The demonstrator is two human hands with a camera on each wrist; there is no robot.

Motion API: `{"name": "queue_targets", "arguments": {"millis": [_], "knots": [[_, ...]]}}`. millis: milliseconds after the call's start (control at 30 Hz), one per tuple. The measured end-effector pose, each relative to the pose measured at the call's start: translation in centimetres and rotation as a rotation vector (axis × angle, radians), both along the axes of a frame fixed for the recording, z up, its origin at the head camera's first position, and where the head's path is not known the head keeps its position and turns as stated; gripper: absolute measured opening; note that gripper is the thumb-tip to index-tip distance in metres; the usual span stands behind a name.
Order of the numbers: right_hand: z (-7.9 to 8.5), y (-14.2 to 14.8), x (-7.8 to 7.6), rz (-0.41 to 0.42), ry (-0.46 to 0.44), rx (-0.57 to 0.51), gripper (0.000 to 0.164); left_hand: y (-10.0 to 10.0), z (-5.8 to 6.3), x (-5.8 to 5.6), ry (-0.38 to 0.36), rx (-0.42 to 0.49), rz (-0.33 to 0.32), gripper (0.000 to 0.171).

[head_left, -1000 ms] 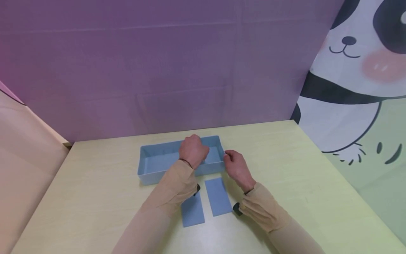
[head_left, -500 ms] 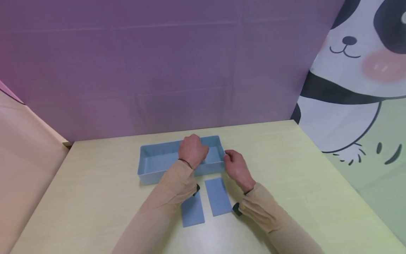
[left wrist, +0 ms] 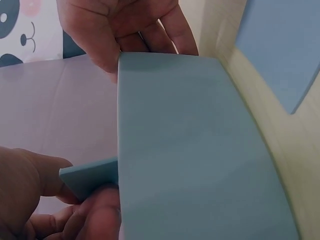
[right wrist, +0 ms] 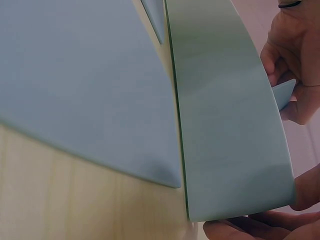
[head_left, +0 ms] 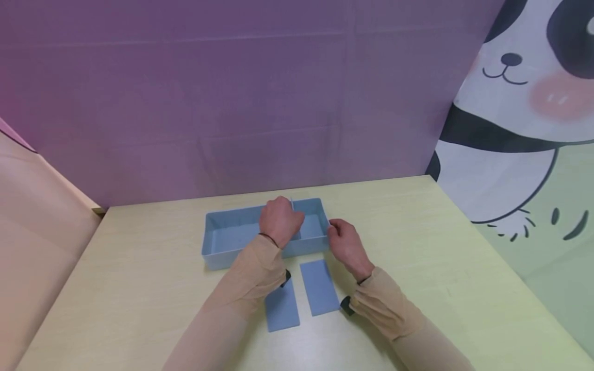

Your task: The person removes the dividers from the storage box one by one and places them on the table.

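Note:
A long, open-topped blue box (head_left: 218, 260) stands near the back of the table. My left hand (head_left: 280, 222) reaches over its front wall. In the left wrist view, that thumb and fingers pinch a thin blue divider (left wrist: 90, 175), whose corner sticks up above the box rim. The divider stands crosswise inside the box, right of the middle; whether its lower edge meets the floor is hidden. At the box's right end, my right hand (head_left: 348, 246) grips the front corner, with thumb and fingers on the end wall.
Two flat blue panels lie on the table in front of the box: a left panel (head_left: 283, 312), partly under my left sleeve, and a right panel (head_left: 320, 287). A purple wall covering (head_left: 223, 103) rises behind the table (head_left: 139, 288).
My left hand has shifted slightly left with the divider, and more of the divider shows beside the hand. The right hand and box stay where they were.

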State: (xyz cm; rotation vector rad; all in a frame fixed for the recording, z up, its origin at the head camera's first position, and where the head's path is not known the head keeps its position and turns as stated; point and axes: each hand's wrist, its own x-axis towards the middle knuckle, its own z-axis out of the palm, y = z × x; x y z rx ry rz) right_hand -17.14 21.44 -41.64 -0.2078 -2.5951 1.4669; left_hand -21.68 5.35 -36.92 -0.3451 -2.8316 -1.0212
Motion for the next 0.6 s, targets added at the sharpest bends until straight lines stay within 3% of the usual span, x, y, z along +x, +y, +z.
{"name": "queue_targets", "arguments": {"millis": [333,600], "knots": [[0.1,-0.1,0.0,-0.001,-0.011,0.004,0.036,-0.6,-0.3,-0.1,0.006,0.014,0.008,0.047],[0.1,0.0,0.1,-0.002,-0.012,-0.001,0.036,-1.1,-0.6,0.0,0.017,0.076,-0.007,0.049]]}}
